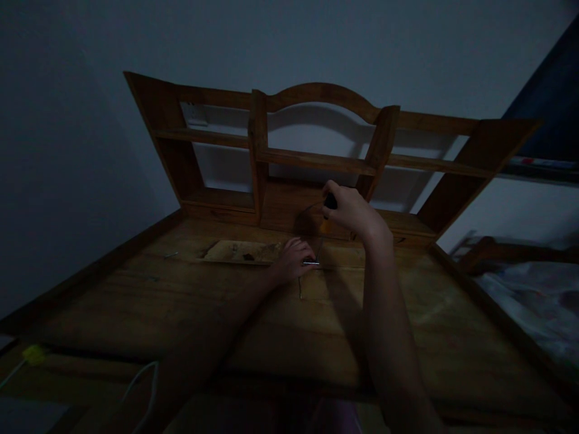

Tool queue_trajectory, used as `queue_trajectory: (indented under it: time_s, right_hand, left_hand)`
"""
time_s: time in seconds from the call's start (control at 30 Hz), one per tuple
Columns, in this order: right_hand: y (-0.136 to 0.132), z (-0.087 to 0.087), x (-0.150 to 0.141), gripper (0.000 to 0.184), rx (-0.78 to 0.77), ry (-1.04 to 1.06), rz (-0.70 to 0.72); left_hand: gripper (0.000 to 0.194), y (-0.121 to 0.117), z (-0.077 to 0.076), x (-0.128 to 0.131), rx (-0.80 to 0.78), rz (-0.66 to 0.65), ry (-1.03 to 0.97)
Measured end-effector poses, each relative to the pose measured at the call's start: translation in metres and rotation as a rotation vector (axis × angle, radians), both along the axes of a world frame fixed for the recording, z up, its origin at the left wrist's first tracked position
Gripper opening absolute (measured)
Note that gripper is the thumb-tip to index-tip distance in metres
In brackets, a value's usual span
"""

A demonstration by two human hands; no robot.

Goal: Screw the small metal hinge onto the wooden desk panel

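On a wooden desk (271, 337) in dim light, the right hand (353, 208) is raised above the middle of the top, its fingers closed around the black handle of a slim tool (330, 202); below the handle is an orange-yellow part, then a thin shaft that slants down towards the left hand (294, 260). The left hand lies low over the desktop, its fingertips at a small shiny metal piece (311, 263) that lies crosswise by the lower end of the shaft; whether they pinch it or only press on it, I cannot tell, nor whether the tool touches it. Just on the near side of the left hand, a thin dark wire (300, 288) runs towards the near edge. To the far left on the desktop is a small pale object (170, 255), too small to make out. A rough, lighter strip (226, 251) runs across the wood left of the left hand. At the near left are a yellow item (34, 354) and a white cable (154, 383). A wooden shelf unit (314, 160) stands along the far side, against the wall (289, 42)
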State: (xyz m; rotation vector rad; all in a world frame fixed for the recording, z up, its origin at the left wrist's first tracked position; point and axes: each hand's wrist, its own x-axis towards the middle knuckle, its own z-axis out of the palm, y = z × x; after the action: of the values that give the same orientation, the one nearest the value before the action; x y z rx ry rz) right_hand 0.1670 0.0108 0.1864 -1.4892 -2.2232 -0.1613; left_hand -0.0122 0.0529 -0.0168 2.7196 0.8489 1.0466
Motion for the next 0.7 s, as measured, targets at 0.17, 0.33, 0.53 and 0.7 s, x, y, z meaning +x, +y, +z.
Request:
queue_trajectory:
  time_s: [0.17, 0.33, 0.53, 0.7]
  right_hand:
    - [0.001, -0.001, -0.001, 0.030, 0.016, -0.009, -0.024]
    - [0.005, -0.006, -0.002, 0.036, 0.070, -0.033, -0.136]
    - [0.014, -0.011, -0.002, 0.033, 0.090, -0.008, -0.124]
    - [0.018, -0.010, 0.002, 0.037, 0.056, 0.042, -0.023]
  left_hand:
    - [0.017, -0.001, 0.001, 0.001, 0.002, 0.008, 0.003]
    - [0.017, -0.001, 0.000, 0.000, 0.017, 0.007, 0.013]
    - [0.018, -0.001, 0.000, 0.000, 0.021, 0.002, 0.001]
    - [0.019, -0.001, 0.001, -0.001, 0.017, -0.013, 0.009]
